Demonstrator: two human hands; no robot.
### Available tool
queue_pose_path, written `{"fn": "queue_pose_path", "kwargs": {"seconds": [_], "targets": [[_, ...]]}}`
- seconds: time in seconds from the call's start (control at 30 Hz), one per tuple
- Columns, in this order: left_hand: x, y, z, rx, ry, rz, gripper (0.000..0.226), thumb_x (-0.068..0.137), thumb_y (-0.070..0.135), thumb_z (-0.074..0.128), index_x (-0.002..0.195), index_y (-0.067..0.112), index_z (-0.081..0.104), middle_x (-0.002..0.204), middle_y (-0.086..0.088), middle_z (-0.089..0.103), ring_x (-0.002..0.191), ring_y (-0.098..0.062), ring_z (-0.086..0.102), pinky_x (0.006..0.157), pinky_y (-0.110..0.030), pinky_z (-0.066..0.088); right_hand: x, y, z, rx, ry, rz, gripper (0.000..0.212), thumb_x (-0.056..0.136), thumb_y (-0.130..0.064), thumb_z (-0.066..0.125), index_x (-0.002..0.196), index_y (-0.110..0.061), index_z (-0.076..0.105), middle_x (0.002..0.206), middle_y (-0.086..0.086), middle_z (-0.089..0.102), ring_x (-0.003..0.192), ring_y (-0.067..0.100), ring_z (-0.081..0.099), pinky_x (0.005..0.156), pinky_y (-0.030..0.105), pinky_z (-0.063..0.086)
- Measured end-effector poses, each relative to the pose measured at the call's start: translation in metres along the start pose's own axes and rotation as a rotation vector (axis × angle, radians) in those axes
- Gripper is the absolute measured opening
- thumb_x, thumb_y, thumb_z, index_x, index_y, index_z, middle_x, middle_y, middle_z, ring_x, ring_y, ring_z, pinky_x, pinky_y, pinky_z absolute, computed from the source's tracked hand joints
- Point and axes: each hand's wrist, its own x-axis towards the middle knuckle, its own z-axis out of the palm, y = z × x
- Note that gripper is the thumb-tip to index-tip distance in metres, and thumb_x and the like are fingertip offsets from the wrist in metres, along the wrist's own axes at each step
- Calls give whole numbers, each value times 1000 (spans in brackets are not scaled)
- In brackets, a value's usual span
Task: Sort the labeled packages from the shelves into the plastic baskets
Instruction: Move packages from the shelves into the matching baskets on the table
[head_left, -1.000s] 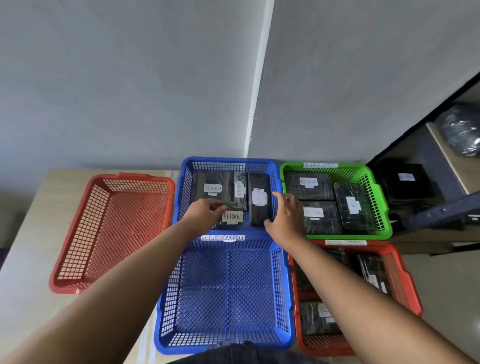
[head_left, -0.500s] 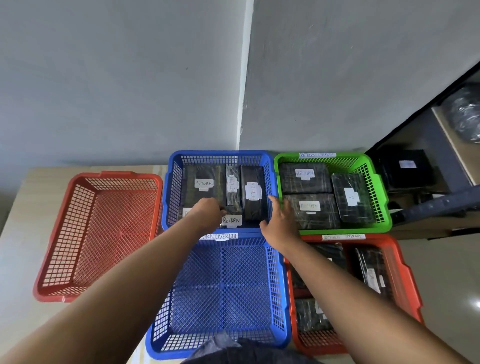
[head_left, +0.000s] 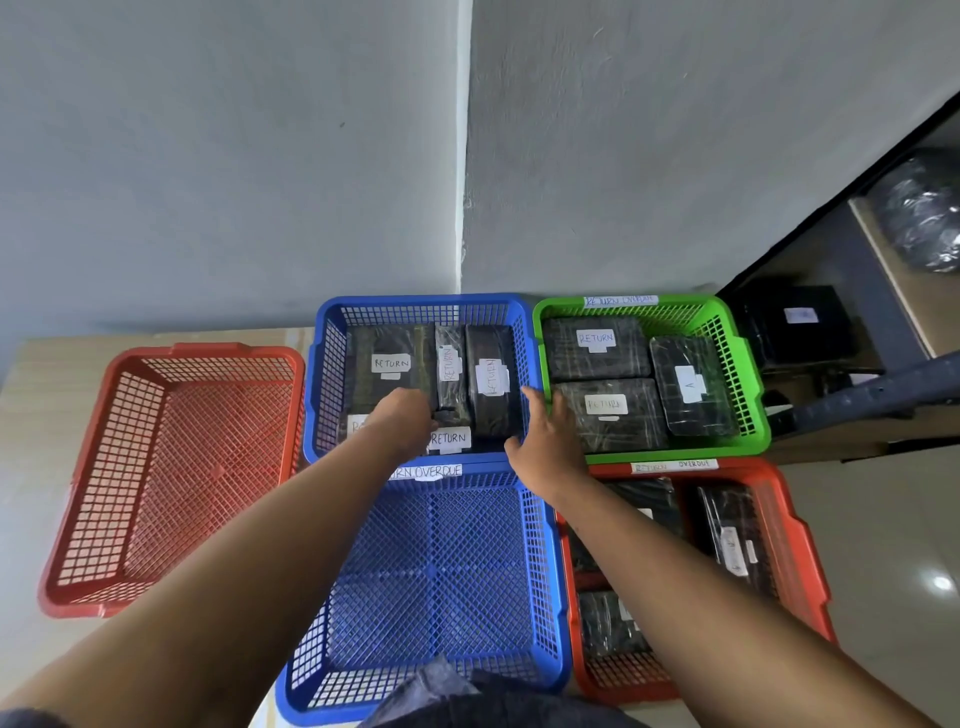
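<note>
Packages (head_left: 491, 384) in black wrap sit in the far blue basket (head_left: 415, 302). Three lie along its back, each with a white label reading "RETURN"; two of those labels run sideways. In front of them is another label (head_left: 449, 438) reading "RETURN". Beside it is a label mostly covered by the arm, with only "R" legible.

Left grip (head_left: 405, 426): inside the far blue basket, knuckles up, fingers curled down out of sight over the front packages. Cannot tell whether it holds anything.

Right grip (head_left: 545, 447): spread, lying on the rim where the far blue basket meets the green basket (head_left: 685, 301). Its fingers are extended and hold nothing.

Green basket: far-rim tag (head_left: 618, 300) reads "RETURN OVERDUE". It holds two packages marked "RETURN" and one marked "A" (head_left: 691, 384).

Near blue basket (head_left: 441, 561): rim tag partly covered, "…RN OVERDUE" legible.

Right red basket (head_left: 802, 545): rim tag reads "RETURN OVERDUE". The labels on the packages inside are unreadable.

Left red basket (head_left: 171, 467): on the table (head_left: 31, 374).

Shelf (head_left: 883, 291), far right: one black package with a white label, writing too small to read.
</note>
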Motion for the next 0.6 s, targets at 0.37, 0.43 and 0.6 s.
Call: {"fn": "queue_pose_path", "kwargs": {"seconds": [0.37, 0.43, 0.6], "targets": [[-14, 2, 10, -90, 159, -44, 17, 103, 26, 65, 96, 12, 74, 85, -4, 67, 79, -25, 67, 69, -40, 61, 2, 1, 4, -35, 10, 3, 78, 94, -30, 69, 161, -25, 29, 168, 20, 18, 152, 42, 26, 112, 57, 46], [-21, 1, 13, -129, 208, -52, 19, 103, 27, 63, 93, 14, 73, 85, -5, 67, 77, -27, 67, 71, -43, 64, 2, 0, 5, -43, 8, 4, 77, 94, -30, 68, 160, -25, 30, 167, 20, 18, 152, 42, 26, 111, 57, 47], [-51, 5, 18, -92, 353, 33, 25, 105, 25, 52, 100, 11, 71, 95, -9, 72, 83, -29, 68, 66, -36, 51, 0, -3, 0, -44, -25, 23, 75, 96, -32, 67, 160, -26, 29, 168, 18, 16, 153, 41, 24, 111, 56, 47]]}}
